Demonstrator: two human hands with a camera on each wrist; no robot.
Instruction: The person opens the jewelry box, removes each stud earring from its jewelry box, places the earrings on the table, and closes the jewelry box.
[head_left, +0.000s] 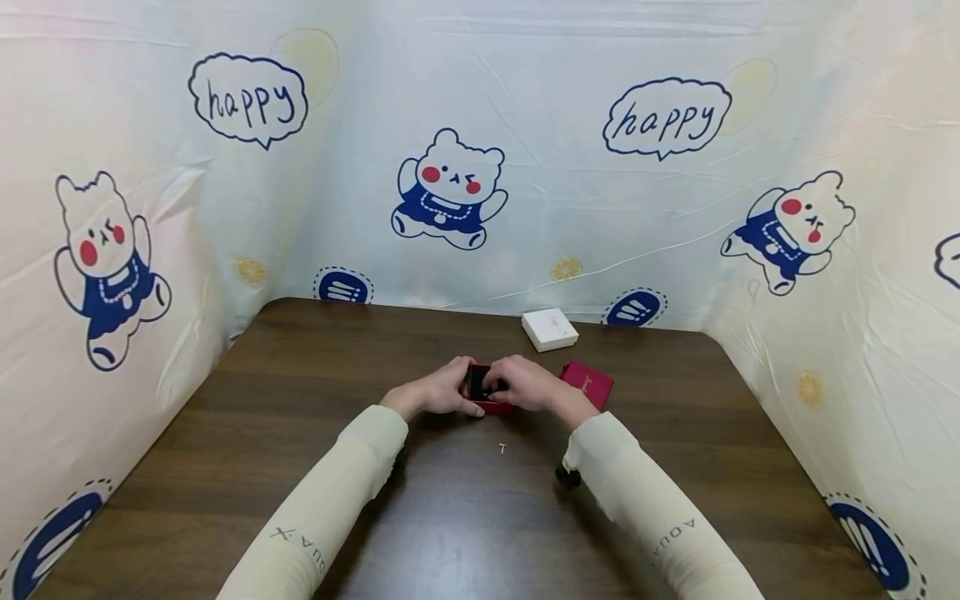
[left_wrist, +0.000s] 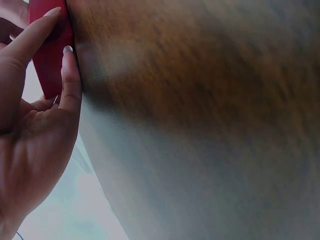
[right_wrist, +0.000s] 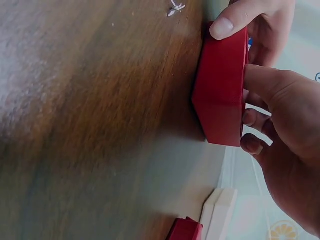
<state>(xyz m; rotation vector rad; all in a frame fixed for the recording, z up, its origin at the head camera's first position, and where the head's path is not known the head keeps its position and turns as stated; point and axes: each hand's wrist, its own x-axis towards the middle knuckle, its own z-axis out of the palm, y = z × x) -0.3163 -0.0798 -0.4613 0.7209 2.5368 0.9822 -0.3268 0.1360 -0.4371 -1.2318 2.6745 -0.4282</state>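
A small red box [head_left: 498, 408] with a black lining [head_left: 477, 383] stands open-topped on the table in the head view. My left hand [head_left: 447, 388] grips its left side, with the thumb [left_wrist: 47, 25] along the near wall in the left wrist view. Over the box's right part is my right hand [head_left: 528, 383], its thumb and bent fingers dipping into the opening. In the right wrist view, fingertips [right_wrist: 252, 144] sit at the rim; whatever they may touch inside is hidden. A tiny shiny T-shaped piece [head_left: 502, 447] lies on the table in front of the box.
A flat dark-red piece [head_left: 588, 385] with gold lettering lies right of the hands, partly behind the right wrist. Farther back is a white box [head_left: 550, 330]. The brown wooden table [head_left: 285, 467] meets a printed cloth [head_left: 525, 108] along its back and sides.
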